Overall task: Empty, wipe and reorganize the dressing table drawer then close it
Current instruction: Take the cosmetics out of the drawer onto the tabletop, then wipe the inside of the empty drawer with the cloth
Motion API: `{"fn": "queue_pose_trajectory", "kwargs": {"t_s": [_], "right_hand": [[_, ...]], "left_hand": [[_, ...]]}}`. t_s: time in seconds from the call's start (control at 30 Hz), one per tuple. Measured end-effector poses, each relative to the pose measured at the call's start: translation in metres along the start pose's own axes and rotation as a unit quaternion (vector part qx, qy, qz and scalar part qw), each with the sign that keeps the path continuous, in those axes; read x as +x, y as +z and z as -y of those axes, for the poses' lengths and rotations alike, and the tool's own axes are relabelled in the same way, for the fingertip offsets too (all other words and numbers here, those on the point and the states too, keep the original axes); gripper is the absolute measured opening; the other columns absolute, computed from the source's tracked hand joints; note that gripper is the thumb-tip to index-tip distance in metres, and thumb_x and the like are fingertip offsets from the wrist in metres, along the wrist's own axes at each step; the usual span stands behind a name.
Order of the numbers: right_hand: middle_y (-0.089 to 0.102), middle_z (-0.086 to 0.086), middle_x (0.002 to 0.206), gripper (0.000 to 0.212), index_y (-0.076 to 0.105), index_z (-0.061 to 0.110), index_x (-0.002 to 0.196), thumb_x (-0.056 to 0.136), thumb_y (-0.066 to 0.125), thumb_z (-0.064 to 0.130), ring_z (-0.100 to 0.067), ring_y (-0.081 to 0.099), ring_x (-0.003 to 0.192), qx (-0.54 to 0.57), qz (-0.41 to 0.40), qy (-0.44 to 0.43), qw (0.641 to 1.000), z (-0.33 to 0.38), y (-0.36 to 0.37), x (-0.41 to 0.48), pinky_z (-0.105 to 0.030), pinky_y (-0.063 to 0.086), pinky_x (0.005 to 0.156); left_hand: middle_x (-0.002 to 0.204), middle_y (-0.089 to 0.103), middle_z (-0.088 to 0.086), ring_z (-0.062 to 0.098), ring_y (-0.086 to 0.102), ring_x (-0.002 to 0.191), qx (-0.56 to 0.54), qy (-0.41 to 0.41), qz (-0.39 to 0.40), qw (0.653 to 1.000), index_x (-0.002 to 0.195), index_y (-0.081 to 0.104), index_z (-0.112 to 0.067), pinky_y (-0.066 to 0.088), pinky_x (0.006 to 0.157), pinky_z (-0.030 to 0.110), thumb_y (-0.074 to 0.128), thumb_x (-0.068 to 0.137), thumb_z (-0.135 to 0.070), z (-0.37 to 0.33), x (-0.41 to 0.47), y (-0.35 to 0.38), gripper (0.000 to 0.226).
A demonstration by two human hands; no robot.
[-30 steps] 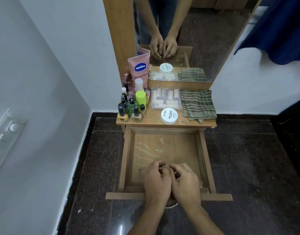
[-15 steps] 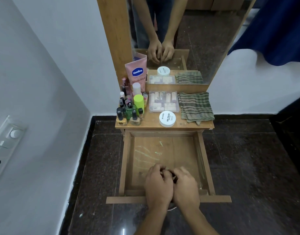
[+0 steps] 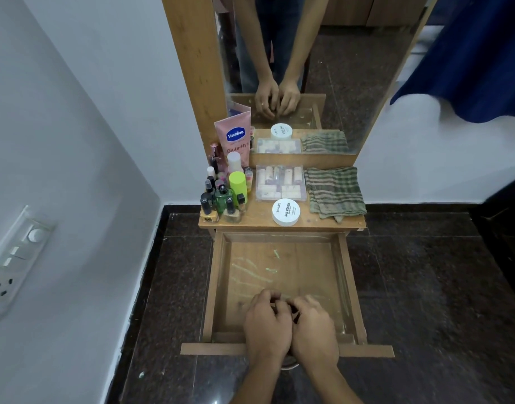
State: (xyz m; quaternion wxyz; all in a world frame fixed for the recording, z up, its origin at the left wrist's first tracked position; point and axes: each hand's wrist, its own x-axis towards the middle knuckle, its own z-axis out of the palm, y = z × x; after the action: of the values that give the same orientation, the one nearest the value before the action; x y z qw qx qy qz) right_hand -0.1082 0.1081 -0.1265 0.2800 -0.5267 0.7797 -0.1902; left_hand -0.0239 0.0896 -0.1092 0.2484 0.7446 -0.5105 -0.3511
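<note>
Head view: held left hand [image 3: 266, 325] and right hand [image 3: 314, 328] knuckle to knuckle over front of pulled-out brown wooden drawer [image 3: 285, 266], fingers curled under; could not tell if gripping anything. Saw folded green-striped cloth [image 3: 335, 191] on tabletop beyond.

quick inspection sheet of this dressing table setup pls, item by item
surface: wooden tabletop, crowded at left
job's things: drawer pulled out, empty, pale green streaks on its floor; folded striped cloth on tabletop's right
clutter: bottles, Vaseline tube, clear box, white jar
grippers: left hand and right hand together over drawer's front, fingers curled; grasp unclear
cables: nothing seen
surroundings: mirror, switch panel on left wall, dark floor, blue fabric upper right
</note>
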Motion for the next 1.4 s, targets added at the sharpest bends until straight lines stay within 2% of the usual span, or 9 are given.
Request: {"fn": "queue_pose_trajectory", "kwargs": {"t_s": [0.1, 0.23, 0.47, 0.57, 0.67, 0.9, 1.1, 1.27, 1.4], "right_hand": [[0.059, 0.011, 0.092, 0.01, 0.072, 0.027, 0.094, 0.094, 0.063, 0.024, -0.009, 0.059, 0.077, 0.047, -0.028, -0.008, 0.998, 0.0, -0.004, 0.007, -0.027, 0.049, 0.07], [0.06, 0.011, 0.102, 0.03, 0.075, 0.019, 0.111, 0.087, 0.066, 0.005, -0.004, 0.059, 0.088, 0.088, -0.117, -0.058, 0.988, 0.009, -0.031, 0.035, -0.011, 0.04, 0.078], [0.057, -0.005, 0.122, 0.034, 0.071, 0.012, 0.12, 0.087, 0.063, 0.012, -0.022, 0.054, 0.115, 0.059, -0.244, -0.099, 0.963, 0.042, -0.101, 0.139, -0.037, 0.048, 0.099], [0.05, -0.012, 0.146, 0.047, 0.061, 0.011, 0.136, 0.091, 0.059, 0.022, -0.031, 0.043, 0.136, -0.05, -0.161, -0.085, 0.982, 0.04, -0.115, 0.179, -0.045, 0.038, 0.114], [0.025, -0.012, 0.166, 0.064, 0.04, 0.017, 0.153, 0.095, 0.054, 0.04, -0.031, 0.018, 0.154, -0.172, -0.06, -0.069, 0.981, 0.036, -0.116, 0.208, -0.047, 0.021, 0.124], [-0.004, -0.006, 0.171, 0.084, 0.006, 0.024, 0.163, 0.096, 0.031, 0.068, -0.029, -0.004, 0.157, -0.239, 0.017, -0.063, 0.969, 0.031, -0.11, 0.226, -0.051, 0.003, 0.127], [0.004, 0.003, 0.171, 0.063, 0.014, 0.033, 0.162, 0.103, 0.027, 0.051, -0.024, 0.0, 0.158, -0.237, -0.013, -0.057, 0.97, 0.029, -0.104, 0.219, -0.065, 0.005, 0.122], [0.019, -0.001, 0.169, 0.057, 0.027, 0.024, 0.16, 0.105, 0.032, 0.036, -0.025, 0.016, 0.156, -0.239, -0.054, -0.083, 0.966, 0.027, -0.105, 0.207, -0.055, 0.023, 0.122], [0.028, -0.007, 0.166, 0.056, 0.035, 0.015, 0.157, 0.102, 0.043, 0.019, -0.029, 0.026, 0.153, -0.265, -0.051, -0.1, 0.958, 0.022, -0.112, 0.182, -0.05, 0.029, 0.119]], "left_hand": [[0.098, 0.068, -0.011, 0.01, 0.057, 0.093, -0.01, 0.005, -0.02, 1.0, 0.101, 0.069, -0.025, 0.044, 0.087, 0.026, 0.058, 0.091, -0.02, 0.001, 0.002, 0.002, 0.016], [0.088, 0.068, -0.009, 0.014, 0.06, 0.084, -0.019, 0.016, -0.046, 0.999, 0.094, 0.069, -0.025, 0.047, 0.08, 0.031, 0.06, 0.089, -0.017, 0.003, 0.001, 0.004, 0.013], [0.08, 0.061, -0.018, -0.011, 0.047, 0.08, 0.008, 0.022, -0.042, 0.999, 0.088, 0.063, -0.031, 0.036, 0.065, 0.008, 0.058, 0.09, -0.016, -0.003, -0.006, 0.002, 0.016], [0.078, 0.06, -0.017, -0.008, 0.049, 0.081, 0.024, 0.023, -0.042, 0.999, 0.088, 0.064, -0.031, 0.04, 0.073, 0.013, 0.058, 0.09, -0.017, -0.004, -0.005, 0.004, 0.016], [0.078, 0.062, -0.017, -0.011, 0.046, 0.08, 0.04, 0.024, -0.045, 0.998, 0.087, 0.066, -0.032, 0.049, 0.08, 0.025, 0.059, 0.088, -0.019, -0.001, -0.004, 0.007, 0.014], [0.078, 0.063, -0.014, 0.002, 0.056, 0.079, 0.06, 0.017, -0.055, 0.997, 0.087, 0.069, -0.029, 0.053, 0.073, 0.026, 0.06, 0.085, -0.023, -0.004, -0.007, 0.01, 0.011], [0.078, 0.059, -0.015, 0.004, 0.054, 0.072, 0.081, 0.008, -0.054, 0.995, 0.085, 0.066, -0.03, 0.034, 0.057, 0.01, 0.057, 0.087, -0.024, -0.008, -0.008, 0.012, 0.01], [0.082, 0.059, -0.012, 0.006, 0.054, 0.077, 0.089, 0.003, -0.036, 0.995, 0.088, 0.065, -0.028, 0.046, 0.064, 0.021, 0.054, 0.088, -0.026, -0.008, -0.008, 0.011, 0.012], [0.08, 0.055, -0.015, 0.004, 0.051, 0.073, 0.093, 0.008, -0.02, 0.995, 0.088, 0.063, -0.027, 0.031, 0.053, 0.014, 0.052, 0.089, -0.025, -0.011, -0.009, 0.009, 0.011]]}}
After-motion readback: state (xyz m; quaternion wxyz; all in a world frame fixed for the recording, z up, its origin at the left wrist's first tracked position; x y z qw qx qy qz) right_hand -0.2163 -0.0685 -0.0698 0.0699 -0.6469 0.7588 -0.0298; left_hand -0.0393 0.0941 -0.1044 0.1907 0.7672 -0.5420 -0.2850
